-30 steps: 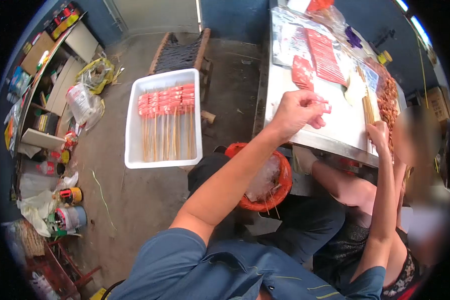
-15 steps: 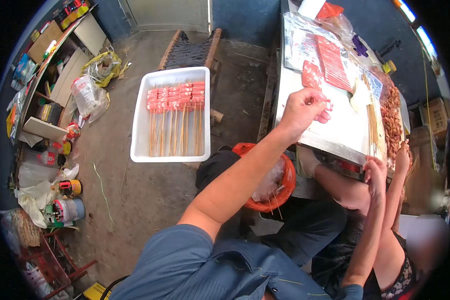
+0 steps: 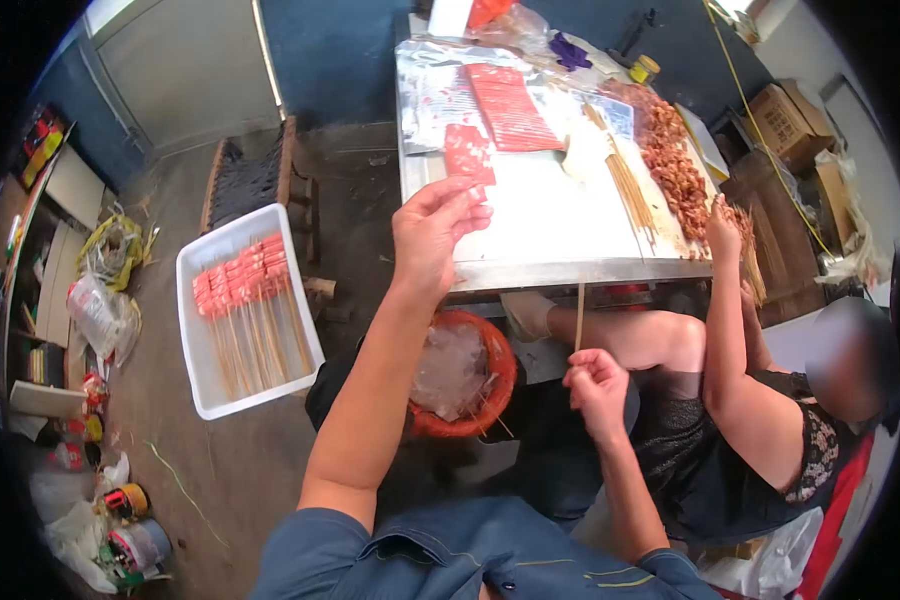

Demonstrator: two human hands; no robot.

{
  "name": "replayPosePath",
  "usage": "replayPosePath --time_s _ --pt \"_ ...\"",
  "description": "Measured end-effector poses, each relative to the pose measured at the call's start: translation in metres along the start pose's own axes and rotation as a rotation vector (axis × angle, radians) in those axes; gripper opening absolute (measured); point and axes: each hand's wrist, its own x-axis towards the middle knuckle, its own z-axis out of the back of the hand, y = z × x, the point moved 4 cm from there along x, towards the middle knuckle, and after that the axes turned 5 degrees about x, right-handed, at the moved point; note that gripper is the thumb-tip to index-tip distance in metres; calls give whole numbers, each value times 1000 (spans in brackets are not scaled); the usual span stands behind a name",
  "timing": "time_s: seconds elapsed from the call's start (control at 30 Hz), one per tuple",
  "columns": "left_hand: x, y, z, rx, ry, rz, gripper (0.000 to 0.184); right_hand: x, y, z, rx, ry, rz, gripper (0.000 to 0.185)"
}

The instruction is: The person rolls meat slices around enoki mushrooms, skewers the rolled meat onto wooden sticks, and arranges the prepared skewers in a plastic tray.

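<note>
My left hand (image 3: 438, 228) is above the front left of the table (image 3: 540, 240), its thumb and fingers pinched on a small piece of red meat. Just beyond it lies a short slab of sliced meat (image 3: 467, 152), with a larger slab (image 3: 510, 108) behind. My right hand (image 3: 597, 388) is below the table's front edge, closed on a thin wooden skewer (image 3: 580, 318) that points up. More skewers (image 3: 625, 185) lie in a bundle on the table, beside a pale cloth-like item (image 3: 585, 150).
A white tray (image 3: 202, 372) of skewered meat (image 3: 240, 280) stands at the left. An orange-lined bucket (image 3: 505, 375) is between my knees. At the right sits a co-worker (image 3: 770, 400), hands by skewers beside a pile of brown meat pieces (image 3: 670, 160). Cluttered shelves line the far left.
The view has swung to the right. My right hand has come away from the skewer bundle toward me with one skewer. My left hand still pinches the small piece.
</note>
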Motion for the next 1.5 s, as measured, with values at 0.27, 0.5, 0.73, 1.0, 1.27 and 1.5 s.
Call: replayPosePath --time_s 0.27,0.5,0.73,1.0,1.27,1.5 --pt "2 9 3 -53 -7 55 22 -22 7 -44 -195 161 205 5" --pt "5 13 6 -208 -33 121 21 -26 -7 -47 -239 184 258 5" --pt "4 9 4 -234 -64 116 22 -26 -17 -45 -258 218 179 7" --pt "4 8 2 -144 -27 21 18 -28 -15 -48 -181 269 115 10" --pt "1 5 -5 75 69 -128 14 -33 -21 -46 26 323 -50 11" --pt "-2 9 -8 165 115 -104 12 -39 -18 -48 85 316 -85 11"
